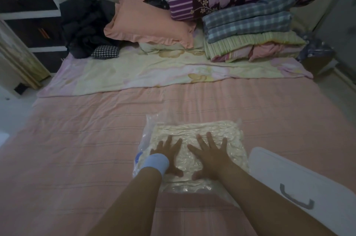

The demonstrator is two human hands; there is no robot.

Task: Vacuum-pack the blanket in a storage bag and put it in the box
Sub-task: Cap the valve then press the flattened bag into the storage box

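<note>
Two palms down on the storage bag (150, 130), directly ahead of the body, on the pink bed sheet (77, 149). Inside, cream blanket (202, 130), wrinkled tight under clear plastic, by the look of it largely flattened already. Roughly square in outline from this angle; long axis hard to call, perhaps running away from the body.

Left hand (167, 156): fingers straight and spread wide, pressing on the near-left part of the pack, gripping nothing. Pale blue wristband (156, 163) at the wrist, blue valve (139, 156) just beside it at the bag's left edge. Right hand (210, 156): likewise splayed flat, pressing on the middle of the pack, thumb close to the left thumb, holding nothing. Neither one curled round anything.

Off to the right, white box (289, 174) with grey handle (296, 197), just beside the bag's right edge and alongside the right forearm. Far nearer the right hand; across the pack from the left.

Probably a squeeze of air out before the transfer. Next move, as a judgement only: a short carry rightward, with a grasp at two opposite edges; slick plastic, little purchase for flat palms. Box open or lidded: impossible to tell. Valve capped or not: likewise.

Well apart, at the head of the bed: peach pillow (146, 24), stack of folded plaid bedding (248, 22).
</note>
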